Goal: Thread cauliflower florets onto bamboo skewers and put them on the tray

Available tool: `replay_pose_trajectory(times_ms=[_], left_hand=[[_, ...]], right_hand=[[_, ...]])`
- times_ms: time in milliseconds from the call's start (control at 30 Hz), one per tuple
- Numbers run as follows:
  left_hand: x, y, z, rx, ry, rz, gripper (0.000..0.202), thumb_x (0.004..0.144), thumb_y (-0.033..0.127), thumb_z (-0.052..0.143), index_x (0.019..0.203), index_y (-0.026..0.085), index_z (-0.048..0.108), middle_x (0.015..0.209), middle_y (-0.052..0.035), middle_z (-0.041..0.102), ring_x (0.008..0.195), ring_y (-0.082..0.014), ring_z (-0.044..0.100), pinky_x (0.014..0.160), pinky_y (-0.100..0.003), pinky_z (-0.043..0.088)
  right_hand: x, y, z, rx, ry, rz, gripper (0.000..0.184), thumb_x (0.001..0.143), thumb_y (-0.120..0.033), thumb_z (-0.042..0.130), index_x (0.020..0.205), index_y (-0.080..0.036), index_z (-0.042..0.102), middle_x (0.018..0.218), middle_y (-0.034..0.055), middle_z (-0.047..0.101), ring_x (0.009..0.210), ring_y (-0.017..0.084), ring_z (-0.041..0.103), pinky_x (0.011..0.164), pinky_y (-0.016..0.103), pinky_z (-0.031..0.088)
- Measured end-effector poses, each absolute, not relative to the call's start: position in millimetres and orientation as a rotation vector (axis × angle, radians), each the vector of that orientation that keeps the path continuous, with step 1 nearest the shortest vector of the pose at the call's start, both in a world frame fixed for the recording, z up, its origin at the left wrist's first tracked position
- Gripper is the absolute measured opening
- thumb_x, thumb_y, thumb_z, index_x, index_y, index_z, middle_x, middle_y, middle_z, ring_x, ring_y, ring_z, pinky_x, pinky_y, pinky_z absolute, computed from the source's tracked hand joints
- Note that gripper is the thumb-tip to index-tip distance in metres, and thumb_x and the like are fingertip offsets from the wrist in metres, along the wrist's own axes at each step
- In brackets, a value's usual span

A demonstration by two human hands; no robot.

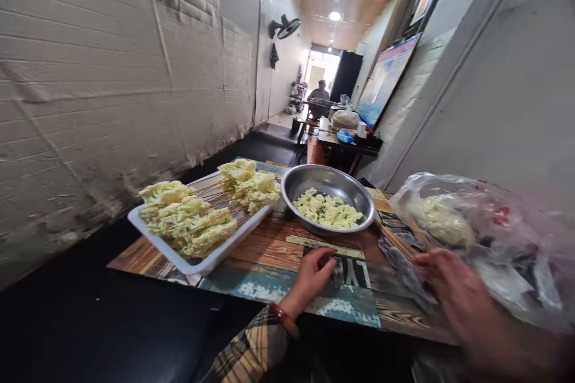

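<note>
My left hand [314,275] rests on the painted wooden table [278,251], fingers curled loosely, with nothing visible in it, just in front of a steel bowl [354,191] of pale green cauliflower pieces [327,209]. My right hand [453,293] is blurred by motion, its fingers reaching into a bundle of bamboo skewers [399,245] in a clear wrapper. To the left stands a white tray [197,263] loaded with skewered cauliflower [193,221].
A clear plastic bag [494,233] with more cauliflower lies at the right against the wall. A brick wall runs along the left. Down the corridor are more tables [345,143] and a seated person [320,93]. A dark bench seat [112,323] lies below the table.
</note>
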State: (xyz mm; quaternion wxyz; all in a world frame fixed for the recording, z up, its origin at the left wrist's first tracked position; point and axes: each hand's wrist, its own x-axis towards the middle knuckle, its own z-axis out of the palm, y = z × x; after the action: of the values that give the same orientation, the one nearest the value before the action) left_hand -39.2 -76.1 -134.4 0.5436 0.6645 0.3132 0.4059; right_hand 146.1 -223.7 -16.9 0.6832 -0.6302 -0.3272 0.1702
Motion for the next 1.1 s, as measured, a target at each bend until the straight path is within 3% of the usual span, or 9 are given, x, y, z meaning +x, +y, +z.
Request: replay_pose_trajectory(times_ms=[67, 133, 267, 433, 600, 700, 867, 1000, 1100], left_hand=[[-44.2, -80.2, -127.8, 1.533, 0.704, 0.945, 0.028, 0.081, 0.032, 0.060, 0.100, 0.015, 0.071, 0.094, -0.0093, 0.071, 0.081, -0.0197, 0.062, 0.071, -0.029, 0.049], [-52.0, -89.0, -117.3, 1.490, 0.655, 0.899, 0.030, 0.083, 0.036, 0.059, 0.100, 0.014, 0.071, 0.091, -0.0092, 0.071, 0.078, -0.0189, 0.062, 0.068, -0.028, 0.048], [-65.0, -108.7, -93.4, 1.418, 0.541, 0.800, 0.032, 0.086, 0.042, 0.056, 0.093, 0.014, 0.070, 0.077, -0.0055, 0.067, 0.067, -0.0149, 0.057, 0.061, -0.026, 0.043], [-70.7, -117.9, -79.0, 1.350, 0.579, 0.733, 0.023, 0.081, 0.036, 0.060, 0.074, 0.015, 0.060, 0.060, 0.0026, 0.050, 0.054, -0.0098, 0.042, 0.053, -0.023, 0.033], [-83.1, -108.9, -73.6, 1.721, 0.699, 0.827, 0.019, 0.086, 0.026, 0.053, 0.070, 0.016, 0.054, 0.065, 0.0013, 0.051, 0.063, -0.0114, 0.044, 0.060, -0.024, 0.033], [-88.6, -103.9, -66.1, 2.076, 0.698, 0.807, 0.016, 0.087, 0.018, 0.049, 0.072, 0.017, 0.055, 0.072, -0.0009, 0.056, 0.069, -0.0131, 0.049, 0.065, -0.025, 0.034], [-86.2, -101.8, -45.3, 2.412, 0.535, 0.658, 0.012, 0.084, 0.013, 0.051, 0.074, 0.017, 0.056, 0.073, -0.0015, 0.058, 0.065, -0.0129, 0.049, 0.060, -0.025, 0.033], [-86.9, -93.7, -31.7, 2.352, 0.532, 0.711, 0.011, 0.082, 0.012, 0.054, 0.073, 0.017, 0.058, 0.070, 0.0001, 0.058, 0.063, -0.0115, 0.049, 0.060, -0.024, 0.034], [-87.1, -77.5, -23.7, 2.195, 0.585, 0.808, 0.010, 0.083, 0.017, 0.057, 0.073, 0.017, 0.059, 0.069, 0.0003, 0.060, 0.064, -0.0116, 0.051, 0.061, -0.023, 0.038]], right_hand=[[133.2, -214.8, -21.9, -1.337, -0.753, 0.492, 0.023, 0.078, -0.044, 0.074, 0.083, -0.023, 0.068, 0.087, 0.0029, 0.070, 0.077, 0.017, 0.065, 0.064, 0.027, 0.055], [113.4, -196.6, -27.1, -1.278, -0.772, 0.557, 0.026, 0.075, -0.048, 0.075, 0.080, -0.024, 0.069, 0.084, 0.0026, 0.071, 0.076, 0.018, 0.065, 0.063, 0.028, 0.054], [80.5, -171.1, -33.4, -1.211, -0.813, 0.650, 0.028, 0.077, -0.049, 0.072, 0.082, -0.022, 0.069, 0.086, 0.0024, 0.071, 0.078, 0.018, 0.066, 0.066, 0.028, 0.054], [81.5, -173.0, -43.2, -1.258, -0.899, 0.679, 0.026, 0.081, -0.048, 0.069, 0.083, -0.023, 0.071, 0.088, 0.0031, 0.072, 0.081, 0.018, 0.066, 0.068, 0.028, 0.054], [101.2, -204.7, -50.6, -1.459, -1.053, 0.684, 0.021, 0.081, -0.041, 0.070, 0.082, -0.021, 0.076, 0.071, 0.0037, 0.073, 0.059, 0.017, 0.065, 0.054, 0.026, 0.052], [110.3, -225.3, -42.1, -1.666, -1.329, 0.323, 0.021, 0.091, -0.039, 0.057, 0.090, -0.026, 0.074, 0.070, 0.0010, 0.074, 0.057, 0.017, 0.068, 0.056, 0.027, 0.056], [113.7, -221.6, -30.4, -1.538, -1.882, -0.086, 0.019, 0.093, -0.027, 0.056, 0.105, -0.028, 0.071, 0.098, 0.0043, 0.075, 0.092, 0.023, 0.070, 0.084, 0.039, 0.056], [107.9, -204.3, -49.6, -1.490, -2.029, 0.097, 0.028, 0.096, -0.021, 0.046, 0.113, -0.026, 0.068, 0.095, 0.0051, 0.075, 0.083, 0.020, 0.070, 0.074, 0.033, 0.056], [105.3, -190.9, -61.5, -1.447, -1.815, 0.363, 0.028, 0.097, -0.026, 0.045, 0.111, -0.023, 0.069, 0.078, 0.0033, 0.072, 0.067, 0.017, 0.068, 0.063, 0.028, 0.055]])
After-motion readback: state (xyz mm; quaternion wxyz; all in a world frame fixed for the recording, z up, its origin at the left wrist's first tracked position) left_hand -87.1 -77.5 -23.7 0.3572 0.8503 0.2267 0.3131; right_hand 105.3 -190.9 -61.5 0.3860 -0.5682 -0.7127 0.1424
